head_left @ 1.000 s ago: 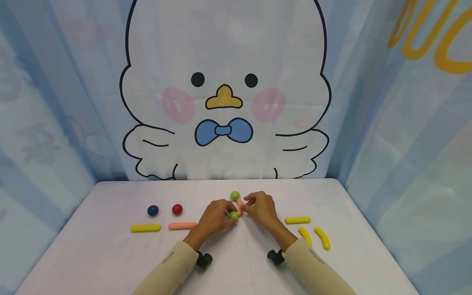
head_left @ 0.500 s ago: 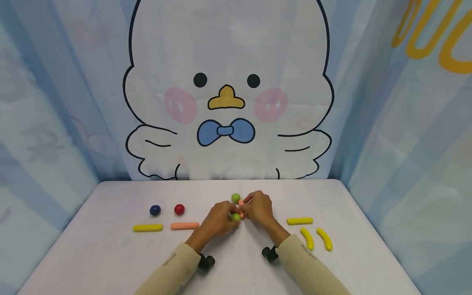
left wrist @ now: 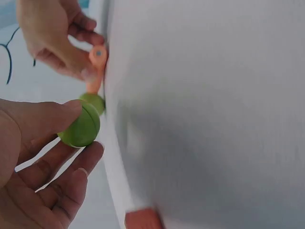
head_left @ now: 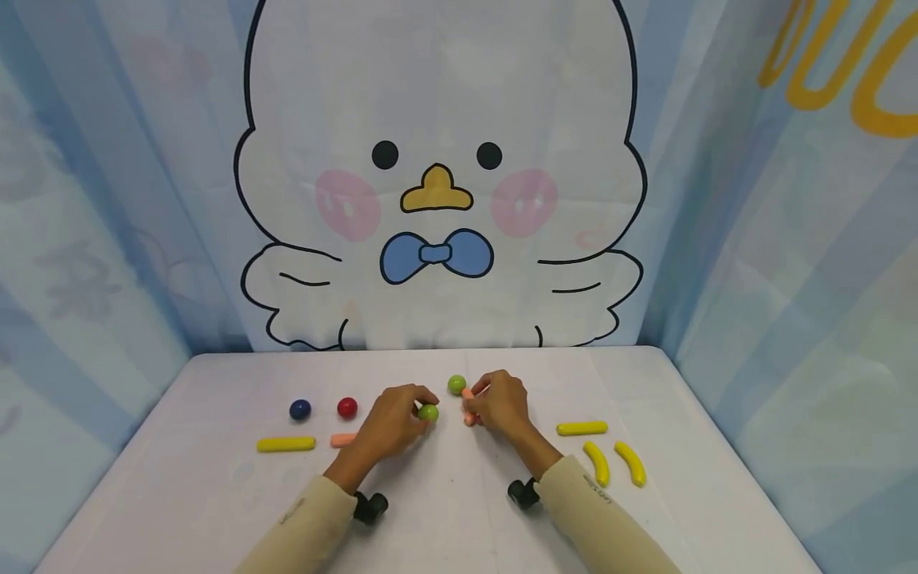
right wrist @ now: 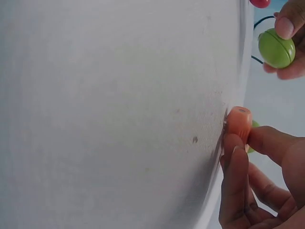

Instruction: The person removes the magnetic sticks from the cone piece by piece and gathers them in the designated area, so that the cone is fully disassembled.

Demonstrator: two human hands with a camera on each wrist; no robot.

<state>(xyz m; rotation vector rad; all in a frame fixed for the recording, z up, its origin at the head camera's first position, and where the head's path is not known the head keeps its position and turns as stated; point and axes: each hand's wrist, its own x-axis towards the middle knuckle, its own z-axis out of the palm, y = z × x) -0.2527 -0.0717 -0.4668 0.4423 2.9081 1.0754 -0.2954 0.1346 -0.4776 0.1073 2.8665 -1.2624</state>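
Note:
My left hand point(head_left: 396, 420) pinches a green ball point(head_left: 428, 413) between thumb and fingers, just left of the table's middle. A fine seam runs round this ball in the left wrist view. My right hand point(head_left: 504, 404) pinches a curved salmon-orange stick point(right wrist: 239, 123), which shows a small grey dot on its near end. The fingers cover part of that stick in the head view. At the stick's far end sits a second green ball point(head_left: 457, 385); the two meet in the left wrist view.
Left of the hands lie a blue ball point(head_left: 300, 410), a red ball point(head_left: 347, 408), a straight yellow stick point(head_left: 286, 444) and a salmon stick point(head_left: 342, 440) partly behind the left wrist. Right of them lie a straight yellow stick point(head_left: 582, 428) and two curved yellow sticks point(head_left: 630, 464).
My left hand has moved left with its green ball, away from the orange stick's near end. The right hand has closed in on the stick and now holds it.

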